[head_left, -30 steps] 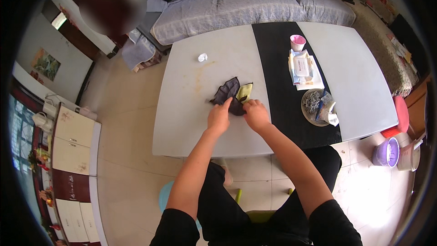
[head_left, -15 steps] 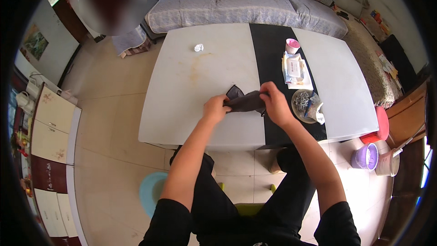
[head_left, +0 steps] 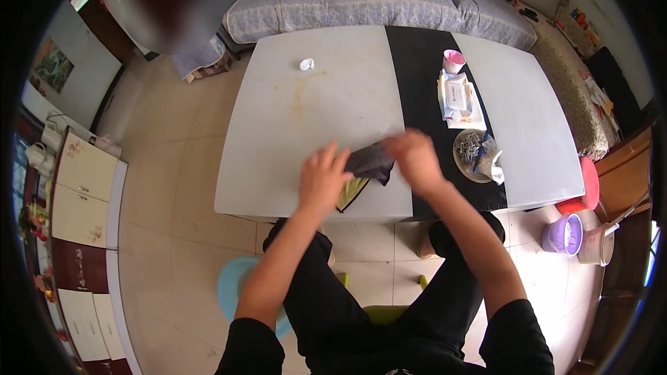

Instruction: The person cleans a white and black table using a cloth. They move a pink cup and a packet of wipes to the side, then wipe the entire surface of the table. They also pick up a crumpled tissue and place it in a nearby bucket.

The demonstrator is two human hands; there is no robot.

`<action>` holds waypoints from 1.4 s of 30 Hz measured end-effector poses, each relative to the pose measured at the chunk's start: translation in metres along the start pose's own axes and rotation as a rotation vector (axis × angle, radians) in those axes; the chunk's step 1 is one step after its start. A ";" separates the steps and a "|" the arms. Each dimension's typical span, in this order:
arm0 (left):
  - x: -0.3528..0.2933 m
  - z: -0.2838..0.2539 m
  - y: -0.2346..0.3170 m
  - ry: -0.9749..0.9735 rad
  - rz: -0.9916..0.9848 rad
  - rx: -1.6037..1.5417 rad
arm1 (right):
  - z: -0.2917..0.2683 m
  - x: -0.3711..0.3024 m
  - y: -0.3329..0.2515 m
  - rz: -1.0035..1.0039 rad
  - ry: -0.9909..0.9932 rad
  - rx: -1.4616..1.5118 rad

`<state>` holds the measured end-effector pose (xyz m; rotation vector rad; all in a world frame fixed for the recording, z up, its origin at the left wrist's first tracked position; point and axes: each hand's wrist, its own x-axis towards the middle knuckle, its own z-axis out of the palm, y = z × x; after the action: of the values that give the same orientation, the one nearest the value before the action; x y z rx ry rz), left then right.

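A dark grey cloth [head_left: 369, 164] with dark edging is stretched between my two hands above the table's front part. One flap, yellow-green on its face [head_left: 351, 193], hangs down by my left thumb. My left hand [head_left: 323, 179] has the cloth's left end between thumb and fingers. At the other end, my right hand [head_left: 415, 161] is closed on the cloth; motion smears its fingertips. To the right of that hand, a round dish [head_left: 458, 160] holds many small metal pieces and a crumpled plastic packet [head_left: 489, 158].
The white table [head_left: 278, 160] has a black stripe [head_left: 421, 90]. On it stand a pink-and-white cup [head_left: 454, 62] and a wipes pack [head_left: 456, 96]; a crumpled white tissue [head_left: 306, 64] lies far left. Floor items include a blue basin [head_left: 233, 285], a purple bucket [head_left: 562, 235] and a red stool [head_left: 588, 184].
The cloth has turned and come a little nearer, now showing a yellow-green flap at lower left. My left hand has shifted slightly nearer and left, its fingers more stretched. The view has tilted slightly.
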<state>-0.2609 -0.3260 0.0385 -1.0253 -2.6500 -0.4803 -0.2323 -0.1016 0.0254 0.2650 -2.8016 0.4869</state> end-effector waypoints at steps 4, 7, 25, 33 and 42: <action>-0.053 0.046 0.021 -0.364 -0.129 0.040 | 0.041 -0.024 -0.049 -0.173 -0.433 -0.261; -0.023 0.058 -0.014 -0.266 -0.173 0.034 | 0.065 0.012 -0.042 -0.130 -0.376 -0.215; 0.020 0.046 -0.087 -0.158 -0.329 -0.028 | 0.105 0.096 -0.070 -0.055 -0.272 -0.095; -0.066 0.005 -0.040 -0.201 -0.083 -0.136 | 0.057 -0.037 -0.109 -0.060 -0.339 -0.121; 0.065 0.066 -0.049 -0.186 -0.217 0.018 | 0.076 0.060 -0.036 0.271 -0.077 -0.248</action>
<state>-0.3492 -0.2952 -0.0093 -0.8165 -2.9429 -0.4213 -0.2994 -0.1696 -0.0135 -0.1540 -2.9493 0.1842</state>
